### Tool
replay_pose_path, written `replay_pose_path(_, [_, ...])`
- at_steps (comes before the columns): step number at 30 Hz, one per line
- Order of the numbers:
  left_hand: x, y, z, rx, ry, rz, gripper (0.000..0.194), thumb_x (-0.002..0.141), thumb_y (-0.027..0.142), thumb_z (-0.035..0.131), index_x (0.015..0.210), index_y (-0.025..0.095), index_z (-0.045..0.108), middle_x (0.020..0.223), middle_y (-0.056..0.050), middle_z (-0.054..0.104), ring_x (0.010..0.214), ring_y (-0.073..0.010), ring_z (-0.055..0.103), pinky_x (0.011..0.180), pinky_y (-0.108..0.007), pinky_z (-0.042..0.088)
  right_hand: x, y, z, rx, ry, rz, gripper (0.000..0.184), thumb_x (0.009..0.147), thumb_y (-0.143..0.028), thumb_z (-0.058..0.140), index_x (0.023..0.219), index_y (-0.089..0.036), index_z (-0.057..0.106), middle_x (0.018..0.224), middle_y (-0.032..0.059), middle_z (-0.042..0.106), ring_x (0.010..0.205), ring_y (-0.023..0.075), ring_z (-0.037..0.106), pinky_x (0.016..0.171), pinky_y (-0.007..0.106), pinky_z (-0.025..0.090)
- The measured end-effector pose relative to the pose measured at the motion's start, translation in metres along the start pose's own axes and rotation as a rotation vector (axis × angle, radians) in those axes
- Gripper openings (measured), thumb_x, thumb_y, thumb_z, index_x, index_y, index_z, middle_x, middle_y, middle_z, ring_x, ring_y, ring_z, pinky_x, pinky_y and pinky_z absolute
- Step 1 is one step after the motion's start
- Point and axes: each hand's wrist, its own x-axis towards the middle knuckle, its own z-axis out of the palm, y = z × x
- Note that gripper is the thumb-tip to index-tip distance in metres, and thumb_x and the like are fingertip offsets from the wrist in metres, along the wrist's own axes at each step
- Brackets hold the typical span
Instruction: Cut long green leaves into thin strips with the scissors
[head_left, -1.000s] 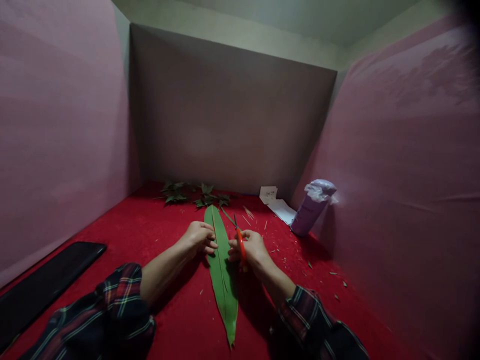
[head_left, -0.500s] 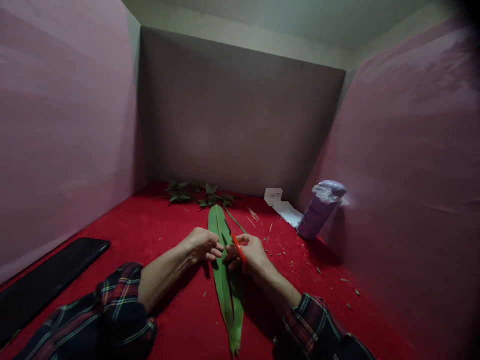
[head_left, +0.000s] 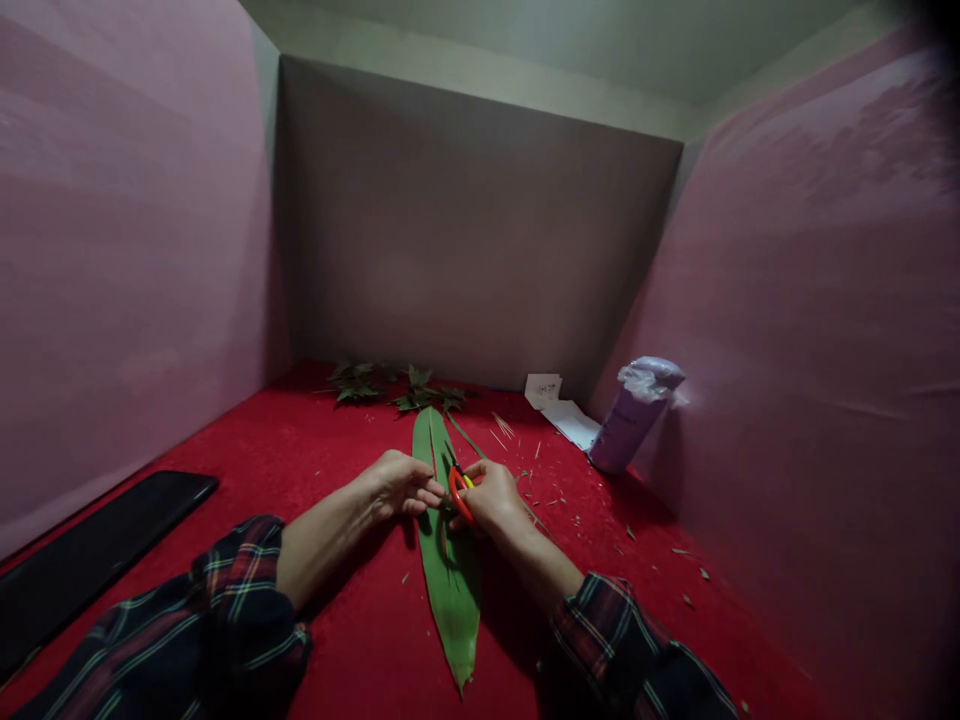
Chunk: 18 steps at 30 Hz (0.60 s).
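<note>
A long green leaf point(head_left: 456, 610) lies lengthwise in front of me, with a narrow slit along its middle. My left hand point(head_left: 403, 485) is at the leaf's left side, its fingers curled closed over the leaf; their exact grip is partly hidden. In my right hand point(head_left: 491, 497) is a pair of scissors point(head_left: 459, 490) with orange and yellow handles. The dark blades point away from me, above the leaf's upper half, and look slightly apart. Beside the right hand, a thin green strip point(head_left: 466, 436) runs along the leaf's right side.
Leafy sprigs point(head_left: 416, 390) lie at the back of the red cloth point(head_left: 337, 620). Toothpicks point(head_left: 502, 427), leaf scraps point(head_left: 630, 533), white papers point(head_left: 571, 424) and a purple package point(head_left: 628, 425) are on the right. A long black object point(head_left: 97, 555) lies left. Pinkish walls enclose the sides.
The scissors have turned in my right hand, showing their orange loop and yellow inside. The leaf's lower end has shifted, and the wide gap there has closed up.
</note>
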Motion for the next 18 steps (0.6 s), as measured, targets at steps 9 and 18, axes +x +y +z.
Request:
replay_pose_path(9, [0.006,-0.003,-0.003,0.048,-0.052,-0.033,0.014,0.068,0.016,0.053,0.058,0.01,0.06,0.057,-0.007,0.061,0.046,-0.009,0.054,0.038,-0.015,0.036,0.001,-0.001,0.007,-0.157,0.088,-0.078,0.035,0.051,-0.01,0.069,0.085,-0.014,0.06,0.05,0.0012,0.06,0.041,0.0148,0.056,0.033,0.018,0.031])
replay_pose_path(18, [0.012,-0.005,0.0,0.056,-0.003,-0.022,0.01,0.064,0.009,0.046,0.06,0.007,0.055,0.052,-0.008,0.058,0.038,-0.0093,0.05,0.037,-0.018,0.033,-0.004,-0.002,0.007,-0.15,0.109,-0.128,0.039,0.049,-0.011,0.067,0.087,-0.013,0.06,0.076,0.0082,0.067,0.059,0.018,0.063,0.043,0.019,0.038])
